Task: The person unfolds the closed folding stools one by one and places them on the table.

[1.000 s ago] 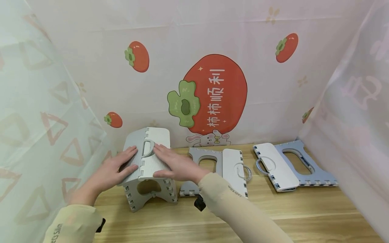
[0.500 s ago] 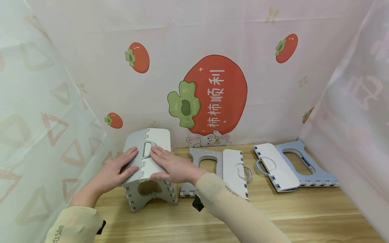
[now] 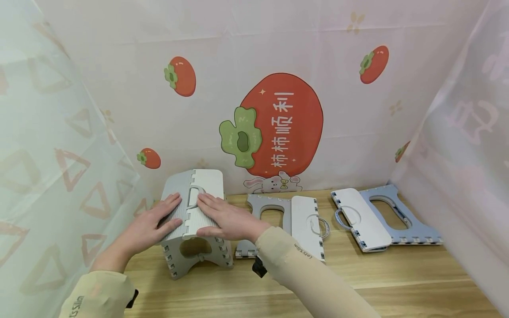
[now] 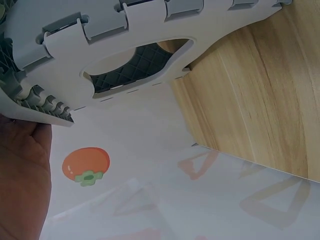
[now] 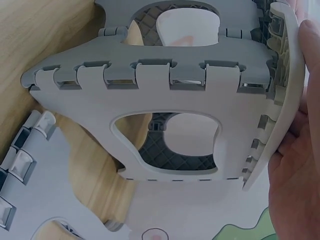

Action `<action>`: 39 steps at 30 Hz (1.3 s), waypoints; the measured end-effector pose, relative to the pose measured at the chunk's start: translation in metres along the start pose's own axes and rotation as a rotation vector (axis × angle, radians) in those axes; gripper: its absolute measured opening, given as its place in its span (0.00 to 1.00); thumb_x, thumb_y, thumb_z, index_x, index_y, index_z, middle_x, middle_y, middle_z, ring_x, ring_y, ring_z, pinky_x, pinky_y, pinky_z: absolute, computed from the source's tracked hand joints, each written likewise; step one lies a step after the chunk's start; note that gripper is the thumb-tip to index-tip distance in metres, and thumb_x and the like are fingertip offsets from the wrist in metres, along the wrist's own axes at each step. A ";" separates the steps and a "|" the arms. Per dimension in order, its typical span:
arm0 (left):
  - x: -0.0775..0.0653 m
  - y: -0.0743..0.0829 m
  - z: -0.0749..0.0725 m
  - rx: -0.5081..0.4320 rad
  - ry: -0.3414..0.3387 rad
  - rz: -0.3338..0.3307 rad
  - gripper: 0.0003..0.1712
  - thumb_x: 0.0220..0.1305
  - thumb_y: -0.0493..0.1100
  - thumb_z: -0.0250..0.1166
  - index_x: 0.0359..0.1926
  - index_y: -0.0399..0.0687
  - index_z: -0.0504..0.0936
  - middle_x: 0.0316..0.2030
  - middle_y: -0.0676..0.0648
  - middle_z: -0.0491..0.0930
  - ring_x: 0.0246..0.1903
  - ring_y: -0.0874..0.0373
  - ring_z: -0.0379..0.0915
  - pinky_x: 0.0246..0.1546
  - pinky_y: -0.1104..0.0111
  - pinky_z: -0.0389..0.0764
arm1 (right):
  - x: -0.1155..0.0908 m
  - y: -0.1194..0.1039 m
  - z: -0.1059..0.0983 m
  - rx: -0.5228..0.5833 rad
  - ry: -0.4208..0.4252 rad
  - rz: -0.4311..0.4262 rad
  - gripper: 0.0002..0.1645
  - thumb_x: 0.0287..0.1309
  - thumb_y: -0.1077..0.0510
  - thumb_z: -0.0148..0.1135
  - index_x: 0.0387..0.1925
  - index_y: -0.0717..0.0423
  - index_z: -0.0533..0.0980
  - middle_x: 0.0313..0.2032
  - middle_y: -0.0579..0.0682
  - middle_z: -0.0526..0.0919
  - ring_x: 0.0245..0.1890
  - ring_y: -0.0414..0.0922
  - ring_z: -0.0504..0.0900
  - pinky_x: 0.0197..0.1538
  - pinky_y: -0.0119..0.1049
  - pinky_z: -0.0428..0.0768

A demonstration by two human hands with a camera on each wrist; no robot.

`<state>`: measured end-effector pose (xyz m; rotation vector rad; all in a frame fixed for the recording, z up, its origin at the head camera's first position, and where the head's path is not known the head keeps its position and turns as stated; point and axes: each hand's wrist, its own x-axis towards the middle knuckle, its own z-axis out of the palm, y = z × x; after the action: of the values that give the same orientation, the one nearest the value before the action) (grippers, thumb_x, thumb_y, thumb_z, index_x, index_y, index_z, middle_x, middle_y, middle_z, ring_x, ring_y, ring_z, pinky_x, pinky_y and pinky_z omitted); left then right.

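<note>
While both palms rest on it, I see the pale grey stool (image 3: 192, 218) upright on its legs near the back left corner of the wooden tabletop (image 3: 318, 287). The left hand (image 3: 153, 223) lies on the grey panel and the right hand (image 3: 230, 218) on the white one; fingers are extended, grasping nothing, either side of the central handle (image 3: 189, 194). Against the frame from one second ago, the right hand sits slightly closer to the hinge line; the left looks unchanged.

My wrist views add what the head view hides: a dark lattice (image 5: 185, 162) seen through the leg cutout.

Along the back edge, just right of the stool, lies a folded grey stool (image 3: 303, 225); its hinge clips also show in the right wrist view. A folded blue stool (image 3: 363, 221) lies near the back right corner.

I can read "Lets Slim" on the right sleeve (image 3: 310, 265); the left sleeve's (image 3: 99, 291) print is partly cut off. Beyond the tabletop, the backdrop's largest persimmon (image 3: 306, 128) carries 柿柿顺利, running upward, above a printed rabbit (image 3: 273, 182).
</note>
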<state>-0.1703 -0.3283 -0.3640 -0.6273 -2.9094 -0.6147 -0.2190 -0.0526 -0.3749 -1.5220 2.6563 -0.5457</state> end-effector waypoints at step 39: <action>0.000 0.003 -0.001 0.004 -0.037 -0.025 0.40 0.74 0.59 0.60 0.77 0.42 0.64 0.77 0.39 0.58 0.75 0.31 0.52 0.69 0.35 0.59 | -0.001 -0.001 0.002 -0.019 -0.017 0.019 0.50 0.74 0.30 0.46 0.82 0.54 0.47 0.82 0.48 0.43 0.81 0.43 0.40 0.80 0.33 0.40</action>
<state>-0.1692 -0.3265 -0.3622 -0.6098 -2.9563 -0.6069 -0.2175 -0.0528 -0.3763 -1.4971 2.6678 -0.5059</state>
